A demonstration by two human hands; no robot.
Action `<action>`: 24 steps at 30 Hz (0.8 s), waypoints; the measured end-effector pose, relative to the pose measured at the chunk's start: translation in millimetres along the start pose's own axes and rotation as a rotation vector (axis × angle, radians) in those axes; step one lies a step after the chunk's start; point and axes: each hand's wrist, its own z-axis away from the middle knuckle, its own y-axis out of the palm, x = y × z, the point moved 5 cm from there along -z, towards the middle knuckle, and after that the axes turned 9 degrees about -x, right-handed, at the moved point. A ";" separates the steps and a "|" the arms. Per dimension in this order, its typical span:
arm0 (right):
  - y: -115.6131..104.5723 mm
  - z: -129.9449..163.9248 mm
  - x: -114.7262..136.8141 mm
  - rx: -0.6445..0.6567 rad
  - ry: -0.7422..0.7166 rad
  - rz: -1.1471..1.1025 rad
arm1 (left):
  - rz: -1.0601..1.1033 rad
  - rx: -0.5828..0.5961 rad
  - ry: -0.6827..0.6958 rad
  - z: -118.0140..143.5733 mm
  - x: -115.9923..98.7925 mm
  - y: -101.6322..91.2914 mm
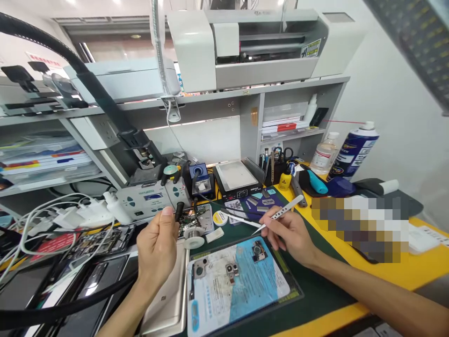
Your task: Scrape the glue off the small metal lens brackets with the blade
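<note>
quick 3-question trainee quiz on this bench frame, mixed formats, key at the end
1. True or false: the right hand holds metal tweezers with the tips pointing toward the left hand.
2. Multiple choice: what lies on the blue-and-white sheet in front of the hands? A) small camera modules B) a coil of solder C) a pair of scissors
3. Fill in: the left hand grips a black ______ attached to a thick black hose.

Key
1. True
2. A; three small camera modules lie on the sheet.
3. Nozzle handle; the exact tool type is hard to tell.
</note>
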 end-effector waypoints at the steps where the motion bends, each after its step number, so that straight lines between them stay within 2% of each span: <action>1: 0.3 0.1 1.0 -0.008 -0.010 0.006 | -0.005 -0.002 0.010 0.1 -0.1 0.0; 6: -1.5 -0.1 0.7 -0.036 -0.044 0.032 | -0.068 0.063 0.074 3.7 0.5 2.4; 11: -6.8 -3.5 -3.1 -0.071 -0.081 0.090 | -0.137 0.112 0.194 9.2 -2.3 5.0; 16: -13.5 -13.3 -1.1 -0.165 -0.125 0.153 | -0.204 0.149 0.325 12.0 -11.7 9.7; 20: -20.9 -20.6 1.6 -0.193 -0.106 0.192 | -0.264 0.168 0.460 12.3 -23.7 15.9; 24: -26.1 -22.7 1.0 -0.144 -0.046 0.166 | -0.329 0.164 0.607 14.0 -30.6 19.3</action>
